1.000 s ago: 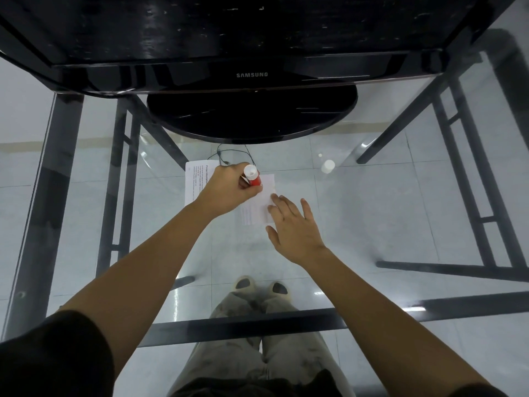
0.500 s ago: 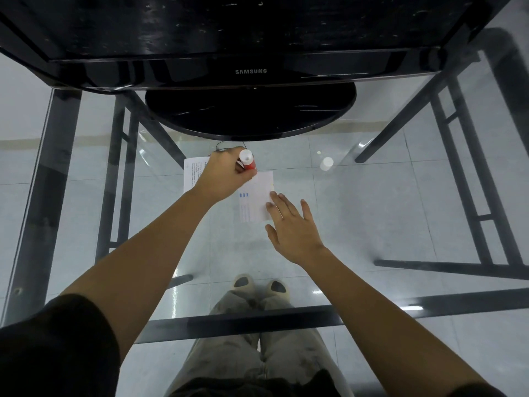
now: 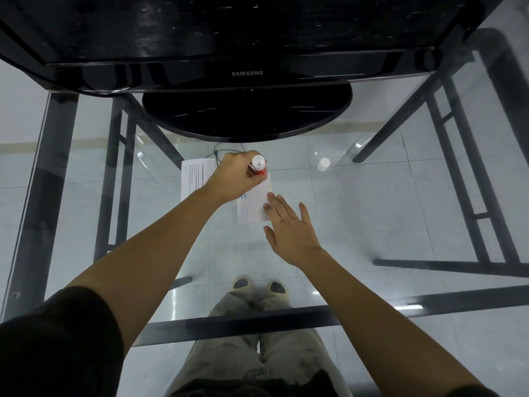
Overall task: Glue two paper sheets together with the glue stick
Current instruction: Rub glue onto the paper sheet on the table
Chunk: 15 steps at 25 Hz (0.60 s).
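Observation:
Two small paper sheets lie on the glass table. A printed sheet [image 3: 194, 176] sits to the left, partly under my left hand. A second sheet with blue marks [image 3: 253, 206] lies to its right. My left hand [image 3: 236, 179] is closed around a red glue stick [image 3: 259, 166] with a white end, held upright at the far edge of the second sheet. My right hand [image 3: 289, 227] lies flat with fingers spread, its fingertips pressing the right edge of that sheet.
A black Samsung monitor [image 3: 246, 73] on a round base [image 3: 246, 113] stands just beyond the papers. A white glue cap [image 3: 323, 164] stands on the glass to the right. A thin black cable [image 3: 217, 151] loops near my left hand. The table's near frame bar [image 3: 243, 322] crosses below.
My left hand has carried the glue stick away from me, from the middle of the second sheet to its far edge. My right hand has stayed pressing the sheet's right edge.

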Each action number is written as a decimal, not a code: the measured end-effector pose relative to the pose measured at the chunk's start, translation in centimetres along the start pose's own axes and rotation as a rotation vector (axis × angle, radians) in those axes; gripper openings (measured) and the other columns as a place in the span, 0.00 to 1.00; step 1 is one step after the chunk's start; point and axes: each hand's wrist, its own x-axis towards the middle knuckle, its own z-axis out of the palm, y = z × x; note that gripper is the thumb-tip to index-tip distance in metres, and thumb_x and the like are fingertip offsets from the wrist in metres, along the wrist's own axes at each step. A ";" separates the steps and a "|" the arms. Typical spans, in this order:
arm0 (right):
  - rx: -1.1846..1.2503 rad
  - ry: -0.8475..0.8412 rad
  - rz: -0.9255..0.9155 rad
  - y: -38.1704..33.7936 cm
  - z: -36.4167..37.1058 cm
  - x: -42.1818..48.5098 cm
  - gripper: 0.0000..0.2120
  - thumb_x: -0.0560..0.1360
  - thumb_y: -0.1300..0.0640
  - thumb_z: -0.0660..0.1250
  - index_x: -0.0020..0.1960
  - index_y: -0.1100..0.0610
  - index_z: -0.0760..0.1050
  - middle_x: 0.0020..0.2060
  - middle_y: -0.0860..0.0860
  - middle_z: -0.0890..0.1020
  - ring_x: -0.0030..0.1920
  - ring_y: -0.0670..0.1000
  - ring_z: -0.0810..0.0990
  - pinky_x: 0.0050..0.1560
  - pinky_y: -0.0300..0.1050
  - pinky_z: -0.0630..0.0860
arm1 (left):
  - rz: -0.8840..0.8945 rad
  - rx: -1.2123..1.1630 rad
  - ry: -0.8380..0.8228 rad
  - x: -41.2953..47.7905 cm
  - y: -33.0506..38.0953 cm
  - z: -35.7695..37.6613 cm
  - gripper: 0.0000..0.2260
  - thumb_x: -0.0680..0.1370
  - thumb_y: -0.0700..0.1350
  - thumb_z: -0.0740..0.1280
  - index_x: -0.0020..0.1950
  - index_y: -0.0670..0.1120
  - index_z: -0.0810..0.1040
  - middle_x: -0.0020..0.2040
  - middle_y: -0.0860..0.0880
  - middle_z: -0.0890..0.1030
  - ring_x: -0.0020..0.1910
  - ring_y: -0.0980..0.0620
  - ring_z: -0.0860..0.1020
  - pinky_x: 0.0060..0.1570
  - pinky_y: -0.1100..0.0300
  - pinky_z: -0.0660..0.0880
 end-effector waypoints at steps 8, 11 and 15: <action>0.028 0.015 -0.001 0.0 0.2 0.0 0.25 0.80 0.47 0.50 0.74 0.54 0.53 0.76 0.51 0.51 0.76 0.51 0.48 0.72 0.58 0.43 | -0.024 -0.030 0.032 0.8 0.4 0.1 0.08 0.74 0.47 0.68 0.50 0.46 0.77 0.44 0.48 0.81 0.42 0.52 0.75 0.39 0.70 0.66; 0.030 0.021 -0.010 0.0 0.2 0.0 0.25 0.80 0.47 0.50 0.74 0.54 0.53 0.76 0.51 0.51 0.76 0.52 0.48 0.72 0.58 0.43 | -0.022 -0.036 0.001 0.7 0.5 0.0 0.08 0.73 0.47 0.69 0.50 0.46 0.77 0.44 0.49 0.81 0.42 0.53 0.76 0.37 0.71 0.65; 0.026 0.041 -0.027 0.0 0.1 -0.2 0.24 0.80 0.48 0.51 0.73 0.55 0.55 0.76 0.53 0.53 0.75 0.53 0.51 0.72 0.58 0.45 | -0.067 -0.022 0.071 0.6 0.3 -0.1 0.09 0.74 0.46 0.68 0.51 0.44 0.77 0.45 0.47 0.81 0.44 0.50 0.77 0.43 0.62 0.72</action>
